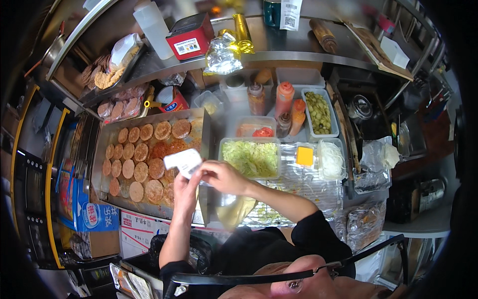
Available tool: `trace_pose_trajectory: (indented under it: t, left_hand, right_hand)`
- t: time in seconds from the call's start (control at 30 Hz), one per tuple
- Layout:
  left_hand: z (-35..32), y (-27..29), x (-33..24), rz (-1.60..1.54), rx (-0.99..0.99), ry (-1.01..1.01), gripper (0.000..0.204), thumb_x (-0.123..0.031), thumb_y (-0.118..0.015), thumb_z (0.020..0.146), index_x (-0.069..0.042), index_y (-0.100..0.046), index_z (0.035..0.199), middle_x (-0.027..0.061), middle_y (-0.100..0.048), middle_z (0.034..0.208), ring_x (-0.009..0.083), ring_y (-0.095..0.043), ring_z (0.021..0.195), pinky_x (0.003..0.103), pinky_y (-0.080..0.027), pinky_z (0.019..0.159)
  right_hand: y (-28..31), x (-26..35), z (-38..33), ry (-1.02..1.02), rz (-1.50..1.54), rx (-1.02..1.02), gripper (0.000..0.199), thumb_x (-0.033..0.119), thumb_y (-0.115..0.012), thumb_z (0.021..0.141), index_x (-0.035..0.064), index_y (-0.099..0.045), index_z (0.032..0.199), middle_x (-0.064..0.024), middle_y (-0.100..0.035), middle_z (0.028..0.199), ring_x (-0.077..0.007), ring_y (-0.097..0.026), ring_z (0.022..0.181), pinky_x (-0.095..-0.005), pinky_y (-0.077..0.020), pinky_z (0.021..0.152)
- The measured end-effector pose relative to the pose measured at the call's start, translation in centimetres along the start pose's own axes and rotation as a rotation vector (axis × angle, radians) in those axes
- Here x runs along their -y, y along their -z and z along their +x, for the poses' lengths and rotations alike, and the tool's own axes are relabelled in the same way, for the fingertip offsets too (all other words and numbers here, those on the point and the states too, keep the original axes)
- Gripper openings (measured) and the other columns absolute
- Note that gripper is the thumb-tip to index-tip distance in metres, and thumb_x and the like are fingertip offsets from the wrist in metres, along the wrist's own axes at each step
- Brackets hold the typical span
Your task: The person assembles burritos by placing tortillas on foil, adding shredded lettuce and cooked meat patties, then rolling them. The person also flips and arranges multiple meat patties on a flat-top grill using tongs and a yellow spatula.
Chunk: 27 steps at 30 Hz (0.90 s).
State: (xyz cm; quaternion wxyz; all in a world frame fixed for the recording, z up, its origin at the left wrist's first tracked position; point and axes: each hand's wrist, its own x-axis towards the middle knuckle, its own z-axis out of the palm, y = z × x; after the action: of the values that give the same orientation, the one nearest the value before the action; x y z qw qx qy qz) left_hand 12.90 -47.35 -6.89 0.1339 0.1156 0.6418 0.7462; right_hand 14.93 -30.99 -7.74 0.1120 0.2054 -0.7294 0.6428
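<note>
A small white paper label [180,161], blurred, is pinched in the fingers of my left hand [186,189] above the tray of patties. Close beside it, my right hand [225,177] has its fingers curled inward, meeting the left fingertips at the label's lower edge. Whether the right fingers also grip the label is hidden. Below my right wrist lies a crumpled yellowish wrapper [236,212]. Rows of round browned patties [128,169] fill the metal tray [149,115] on the left. Shredded lettuce [251,157] in a clear tub sits just beyond my right hand.
A wire rack [298,189] stretches under my right forearm, with orange cheese slices [304,156] and a tub of sliced onion [331,162]. Behind stand sauce bottles [285,97], tomato slices [262,132] and a pickle tub [321,112]. A metal shelf [279,52] overhangs the back.
</note>
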Motion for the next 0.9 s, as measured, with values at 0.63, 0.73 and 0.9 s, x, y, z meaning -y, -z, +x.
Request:
trace_pose_trajectory:
  t: [0.63,0.73,0.9]
  left_hand:
    - [10.7,-7.5,-6.6,-0.488,0.417,0.098,0.086,0.001,-0.069,0.081,-0.001,-0.018,0.150,0.0218,-0.051,0.135,0.0285,-0.057,0.120,0.039,-0.049,0.101]
    - [11.8,-6.8,-7.0,-0.520,0.453,0.095,0.087,0.003,-0.069,0.081,-0.004,-0.018,0.151,0.0223,-0.055,0.128,0.0285,-0.061,0.113,0.039,-0.050,0.098]
    - [12.8,-5.6,-7.4,-0.476,0.471,0.076,0.081,0.005,-0.064,0.084,-0.004,-0.019,0.151,0.0209,-0.055,0.131,0.0279,-0.059,0.116,0.039,-0.049,0.099]
  right_hand:
    - [6.2,-0.1,-9.4,-0.274,0.160,-0.253,0.021,-0.007,-0.049,0.090,-0.0025,-0.062,0.106,-0.0051,-0.066,0.099,-0.0057,-0.060,0.088,-0.0184,-0.0456,0.077]
    - [5.4,0.0,-9.5,-0.281,0.191,-0.328,0.023,-0.006,-0.048,0.086,-0.0017,-0.065,0.101,-0.0032,-0.067,0.092,-0.0042,-0.057,0.075,-0.0196,-0.0451,0.066]
    - [4.7,0.2,-10.2,-0.308,0.243,-0.306,0.023,-0.007,-0.048,0.088,-0.0031,-0.062,0.106,-0.0059,-0.067,0.091,-0.0055,-0.060,0.076,-0.0204,-0.0470,0.067]
